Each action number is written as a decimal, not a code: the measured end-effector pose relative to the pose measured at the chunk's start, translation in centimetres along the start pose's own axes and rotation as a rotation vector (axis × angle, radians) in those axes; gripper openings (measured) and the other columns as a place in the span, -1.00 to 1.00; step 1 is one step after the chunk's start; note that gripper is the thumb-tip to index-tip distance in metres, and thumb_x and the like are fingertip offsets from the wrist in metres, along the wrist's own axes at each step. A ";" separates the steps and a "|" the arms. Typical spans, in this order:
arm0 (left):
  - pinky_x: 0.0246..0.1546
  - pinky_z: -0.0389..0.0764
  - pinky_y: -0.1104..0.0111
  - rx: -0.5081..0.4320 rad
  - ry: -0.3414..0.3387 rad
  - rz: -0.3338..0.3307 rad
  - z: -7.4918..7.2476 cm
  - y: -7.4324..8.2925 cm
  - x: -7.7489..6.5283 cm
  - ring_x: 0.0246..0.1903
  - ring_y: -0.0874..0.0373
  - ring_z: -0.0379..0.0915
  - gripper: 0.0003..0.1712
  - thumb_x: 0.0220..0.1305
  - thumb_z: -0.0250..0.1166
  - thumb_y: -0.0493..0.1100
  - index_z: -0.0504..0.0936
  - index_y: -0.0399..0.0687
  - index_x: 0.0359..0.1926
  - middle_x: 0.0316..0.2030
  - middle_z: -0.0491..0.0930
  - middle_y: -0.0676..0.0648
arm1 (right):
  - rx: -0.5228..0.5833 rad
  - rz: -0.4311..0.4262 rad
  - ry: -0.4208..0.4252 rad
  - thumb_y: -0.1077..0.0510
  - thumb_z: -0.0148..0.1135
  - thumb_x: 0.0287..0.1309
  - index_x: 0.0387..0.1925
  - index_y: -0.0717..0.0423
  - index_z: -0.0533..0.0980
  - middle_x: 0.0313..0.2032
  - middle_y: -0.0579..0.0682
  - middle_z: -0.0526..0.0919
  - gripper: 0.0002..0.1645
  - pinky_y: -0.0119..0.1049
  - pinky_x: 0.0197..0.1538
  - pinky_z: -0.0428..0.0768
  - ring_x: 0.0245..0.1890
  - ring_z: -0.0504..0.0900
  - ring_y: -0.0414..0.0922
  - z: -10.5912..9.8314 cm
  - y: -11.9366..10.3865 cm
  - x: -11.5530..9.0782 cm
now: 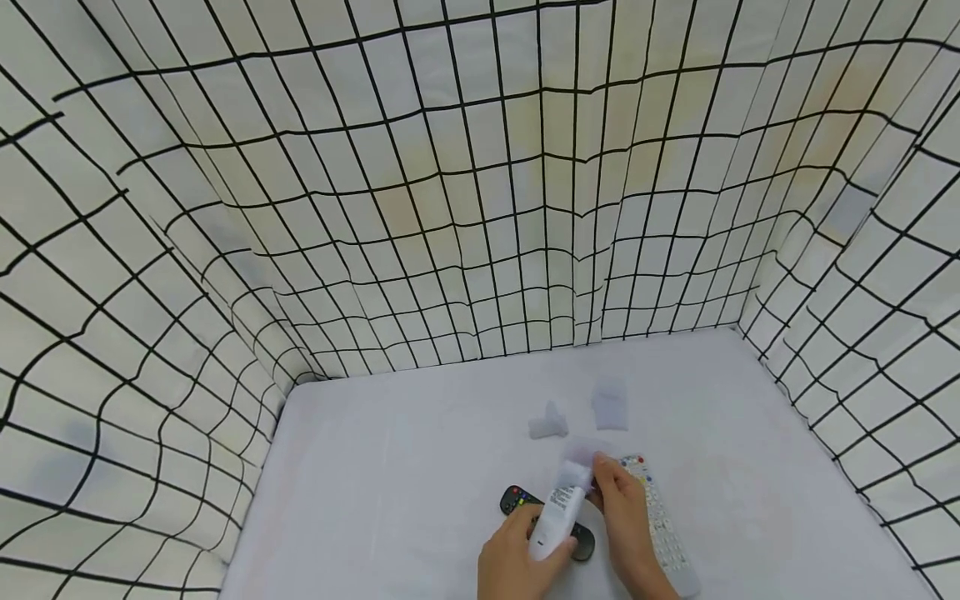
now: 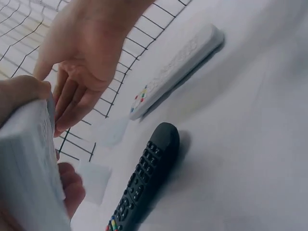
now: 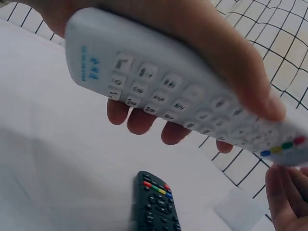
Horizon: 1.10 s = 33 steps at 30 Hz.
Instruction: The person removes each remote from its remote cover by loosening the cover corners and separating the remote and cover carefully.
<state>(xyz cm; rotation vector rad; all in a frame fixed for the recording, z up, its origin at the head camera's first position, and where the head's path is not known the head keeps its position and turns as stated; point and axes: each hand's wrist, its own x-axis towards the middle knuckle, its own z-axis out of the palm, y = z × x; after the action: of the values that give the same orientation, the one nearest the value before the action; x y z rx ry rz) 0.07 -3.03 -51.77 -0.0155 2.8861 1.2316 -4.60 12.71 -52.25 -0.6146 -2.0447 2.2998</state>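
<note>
My left hand (image 1: 516, 560) grips a white remote control (image 1: 555, 521), its labelled back turned up in the head view. The right wrist view shows its key side (image 3: 163, 91), with coloured buttons towards the far end. At that end my right hand (image 1: 626, 521) pinches a thin translucent plastic film (image 1: 579, 467); how far it covers the remote is unclear. Below the held remote, a black remote control (image 2: 144, 175) lies keys up on the table. Another white remote control (image 2: 178, 67) lies keys up beside my right forearm.
Two pale translucent pieces, a crumpled one (image 1: 549, 422) and a flatter one (image 1: 611, 405), lie on the white table (image 1: 390, 483) beyond my hands. White walls with a black grid (image 1: 480, 208) enclose the table's back and sides.
</note>
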 end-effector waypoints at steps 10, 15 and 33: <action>-0.59 0.58 0.44 -0.691 -0.379 -0.191 -1.0 -1.3 0.5 -0.61 0.23 0.54 -0.39 0.58 0.10 0.15 0.58 -0.35 0.19 -0.39 0.70 -0.10 | 0.178 0.070 -0.285 -0.21 -0.06 0.61 0.53 0.34 0.18 0.28 0.20 0.61 -0.18 -0.29 0.16 0.67 0.09 0.70 -0.21 0.2 1.5 -0.2; -0.55 0.57 0.45 -0.808 -0.438 -0.252 -1.1 -1.4 0.4 -0.61 0.23 0.54 -0.31 0.64 -0.04 0.18 0.55 -0.42 0.19 -0.43 0.69 -0.03 | 0.170 0.153 -0.346 -0.39 -0.04 0.51 0.54 0.33 0.17 0.43 0.32 0.44 0.00 -0.19 0.28 0.63 0.27 0.61 -0.07 -0.2 2.0 0.5; -0.35 0.62 0.43 -0.850 -0.654 -0.332 0.5 -1.5 -0.2 -0.38 0.26 0.60 -0.19 0.60 -0.20 0.36 0.55 -0.26 0.26 -0.36 0.68 -0.02 | 0.275 0.239 -0.192 -0.12 0.02 0.60 0.50 0.38 0.18 0.13 0.00 0.61 -0.22 -0.41 0.09 0.62 0.04 0.60 -0.26 -0.3 1.9 0.8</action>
<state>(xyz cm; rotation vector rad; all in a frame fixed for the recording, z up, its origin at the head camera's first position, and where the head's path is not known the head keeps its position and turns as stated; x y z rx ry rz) 0.31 -3.71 -53.18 -0.0728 1.6059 1.8276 -4.76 12.86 -54.30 -0.6780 -1.7538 2.8129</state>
